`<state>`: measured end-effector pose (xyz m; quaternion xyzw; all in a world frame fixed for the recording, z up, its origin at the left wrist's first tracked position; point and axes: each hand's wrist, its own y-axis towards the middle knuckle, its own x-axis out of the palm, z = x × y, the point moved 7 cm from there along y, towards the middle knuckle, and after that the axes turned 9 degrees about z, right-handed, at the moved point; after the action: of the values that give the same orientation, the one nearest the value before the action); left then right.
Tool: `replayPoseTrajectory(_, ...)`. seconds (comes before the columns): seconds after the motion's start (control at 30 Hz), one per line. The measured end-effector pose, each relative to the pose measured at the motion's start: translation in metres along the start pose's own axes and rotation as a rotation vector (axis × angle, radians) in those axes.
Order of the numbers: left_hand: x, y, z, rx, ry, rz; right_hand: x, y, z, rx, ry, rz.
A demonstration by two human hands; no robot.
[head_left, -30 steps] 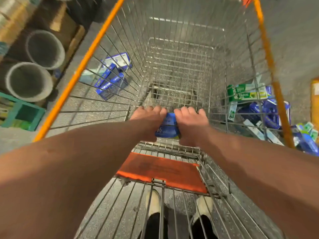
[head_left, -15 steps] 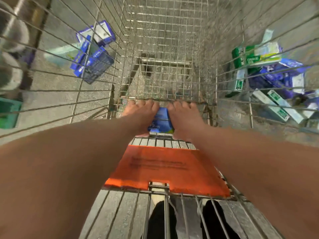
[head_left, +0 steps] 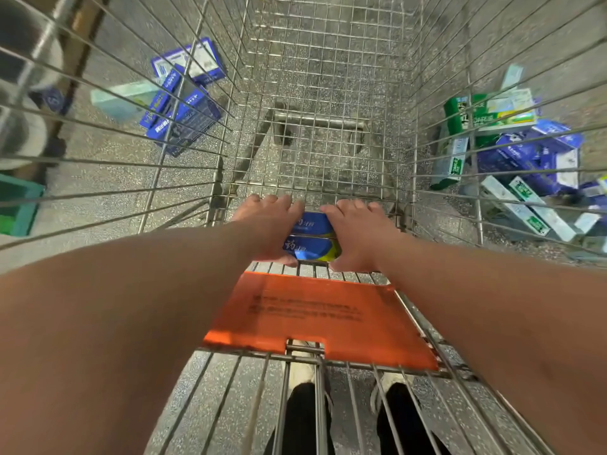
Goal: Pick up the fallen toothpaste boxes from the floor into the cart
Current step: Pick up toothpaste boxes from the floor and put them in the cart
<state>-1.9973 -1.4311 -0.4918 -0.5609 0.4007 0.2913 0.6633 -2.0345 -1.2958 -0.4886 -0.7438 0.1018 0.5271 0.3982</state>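
— Grey speckled floor (head_left: 98,178), hard and gritty-looking, seen through the wire on every side?
— Yes. Far left stands a green plastic crate (head_left: 16,205), then a loose heap of blue cartons (head_left: 184,123) lying on the floor outside the cart (head_left: 328,34).
— And the cart itself?
— Thin steel rod, square mesh at the bottom, long bars on the walls. Inside, at the near end, the left hand (head_left: 269,224) and right hand (head_left: 358,234) clamp two blue toothpaste boxes (head_left: 312,239) between them. The boxes are stacked, of glossy card, with fingers curled over the far edge and thumbs beneath. Whether the stack touches the mesh I cannot tell.
— Nearer the body?
— A flat orange plastic flap (head_left: 312,316), just beside the hands.
— Right side?
— A bigger jumble of mixed cartons (head_left: 525,152), green, white and blue, on the floor beyond the wire
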Motion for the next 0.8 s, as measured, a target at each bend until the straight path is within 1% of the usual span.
replayPoseTrajectory(0.27,0.003,-0.005,0.0,-0.025,-0.07,0.029,-0.004,-0.006,-0.006,0.022,-0.028,-0.006)
replayPoseTrajectory(0.37,-0.008,-0.012,-0.001,-0.031,-0.109,0.035,-0.02,-0.013,-0.007,0.027,-0.015,0.018)
replayPoseTrajectory(0.43,-0.025,-0.022,-0.004,-0.04,-0.091,0.026,-0.04,-0.022,-0.007,0.022,-0.021,0.056)
replayPoseTrajectory(0.5,-0.054,-0.037,-0.005,-0.055,-0.051,0.027,-0.069,-0.033,-0.004,0.033,-0.021,0.073)
replayPoseTrajectory(0.6,-0.121,-0.065,-0.003,-0.071,0.014,0.094,-0.135,-0.059,-0.001,0.047,0.007,0.106)
replayPoseTrajectory(0.73,-0.239,-0.113,0.005,-0.086,0.117,0.218,-0.248,-0.113,0.001,0.025,-0.022,0.245)
replayPoseTrajectory(0.8,-0.303,-0.143,0.015,-0.082,0.157,0.276,-0.307,-0.151,0.003,0.028,-0.003,0.282)
